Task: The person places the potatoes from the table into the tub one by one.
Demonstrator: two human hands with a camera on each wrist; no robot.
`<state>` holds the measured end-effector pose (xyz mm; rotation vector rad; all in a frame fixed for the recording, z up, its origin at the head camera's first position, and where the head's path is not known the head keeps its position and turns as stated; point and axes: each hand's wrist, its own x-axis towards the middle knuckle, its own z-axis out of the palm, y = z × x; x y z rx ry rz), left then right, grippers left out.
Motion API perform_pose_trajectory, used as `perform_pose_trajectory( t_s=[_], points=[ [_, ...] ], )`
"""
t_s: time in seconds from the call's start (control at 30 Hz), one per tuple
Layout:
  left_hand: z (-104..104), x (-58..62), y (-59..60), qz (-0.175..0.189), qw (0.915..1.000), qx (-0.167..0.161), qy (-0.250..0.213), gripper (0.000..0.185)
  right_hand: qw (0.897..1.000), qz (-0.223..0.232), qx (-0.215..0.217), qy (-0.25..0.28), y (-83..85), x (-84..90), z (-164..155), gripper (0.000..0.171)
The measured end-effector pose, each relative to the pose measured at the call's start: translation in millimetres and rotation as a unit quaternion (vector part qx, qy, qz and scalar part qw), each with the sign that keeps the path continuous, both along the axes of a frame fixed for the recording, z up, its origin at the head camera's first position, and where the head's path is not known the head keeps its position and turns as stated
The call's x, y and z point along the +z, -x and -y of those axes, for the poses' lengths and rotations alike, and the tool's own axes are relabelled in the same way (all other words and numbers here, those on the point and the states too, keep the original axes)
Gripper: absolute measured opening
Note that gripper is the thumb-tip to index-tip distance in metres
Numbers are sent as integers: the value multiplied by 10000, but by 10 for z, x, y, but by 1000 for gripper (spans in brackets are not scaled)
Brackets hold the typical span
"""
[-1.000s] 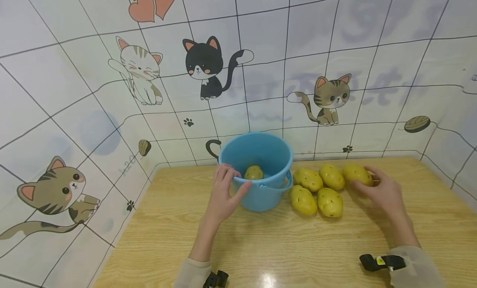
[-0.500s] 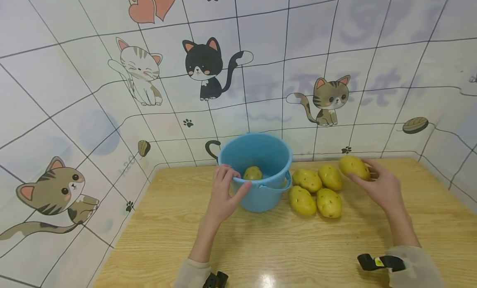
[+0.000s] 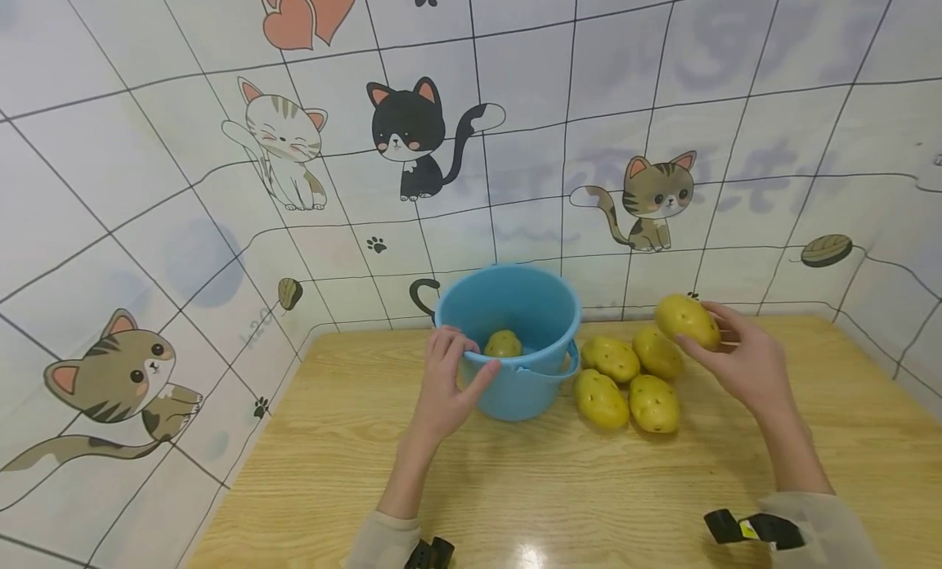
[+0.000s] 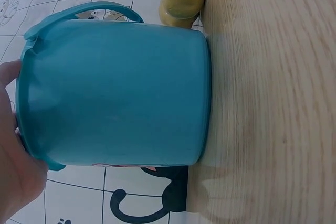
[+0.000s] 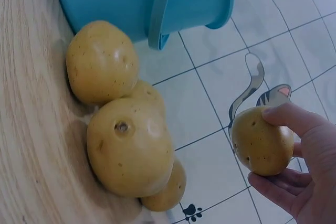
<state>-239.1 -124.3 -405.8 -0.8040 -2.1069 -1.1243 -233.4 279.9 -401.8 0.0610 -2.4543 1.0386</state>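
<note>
The right hand (image 3: 743, 365) pinches a yellow speckled oval potato (image 3: 687, 320) between thumb and fingers, lifted clear above four more yellow potatoes (image 3: 625, 379) clustered on the surface just right of a round blue plastic bucket (image 3: 515, 344). The left hand (image 3: 445, 381) grips the bucket's near rim. Only the head view shows another small potato (image 3: 504, 344) lying inside; the left wrist view shows just the bucket's outer wall (image 4: 115, 93). The surface (image 3: 559, 487) is pale wood-grain, backed by white tiled walls (image 3: 515, 144) with cartoon cats.
</note>
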Motion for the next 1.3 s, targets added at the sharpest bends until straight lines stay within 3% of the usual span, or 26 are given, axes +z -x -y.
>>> perform_pose_trajectory(
  t_s=[0.23, 0.57, 1.0, 1.3],
  points=[
    [-8, 9, -9, 6, 10000, -5, -13, 24, 9995, -204, 224, 96, -42, 143, 159, 67],
    [-12, 33, -21, -24, 10000, 1, -17, 24, 9934, -905, 707, -16, -59, 295, 401, 63],
    [-8, 8, -16, 85, 10000, 25, -11, 23, 9876, -1120, 1098, -59, -48, 528, 759, 66],
    [-11, 7, -15, 16, 10000, -10, -25, 23, 9823, -1207, 1433, 2, 19, 599, 973, 64]
  ],
)
